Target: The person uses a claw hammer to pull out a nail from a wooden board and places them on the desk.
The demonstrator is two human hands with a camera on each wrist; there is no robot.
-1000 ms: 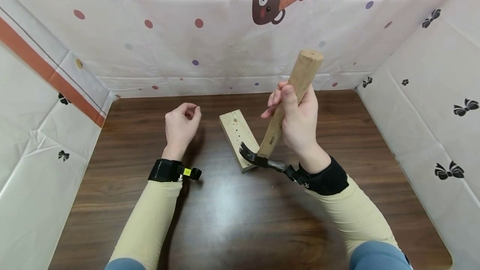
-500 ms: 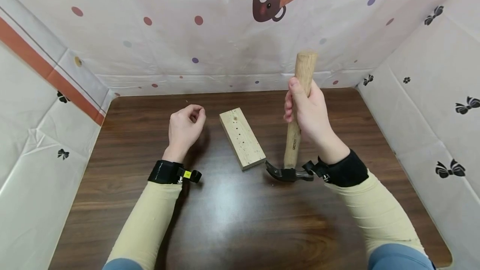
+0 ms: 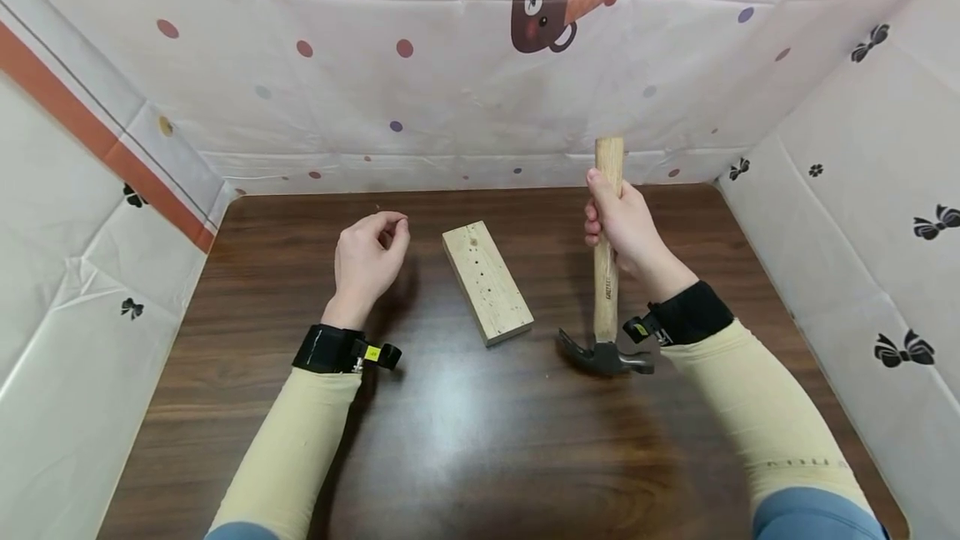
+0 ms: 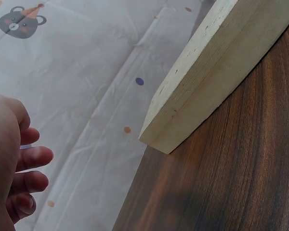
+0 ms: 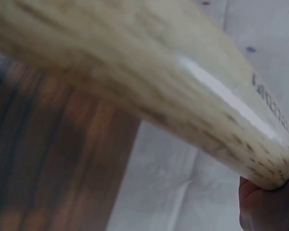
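My right hand grips a claw hammer by its wooden handle. The black head points toward me, low over the table; whether it touches cannot be told. In the right wrist view the handle fills much of the picture, and part of the hand shows at its far end. To the left, a pale wooden block with several small dark holes along its top lies at a slant. Left of the block, my left hand has loosely curled fingers with nothing visible in them; the left wrist view shows the block apart from it.
A dark brown wood-grain table lies under everything. White printed sheeting stands along its back, with more sheeting on the left and right sides. Black straps with small cameras wrap both wrists.
My right hand has moved right with the hammer, lowering it and turning the handle nearly straight. The hammer head has left its place over the block. My left hand has barely moved.
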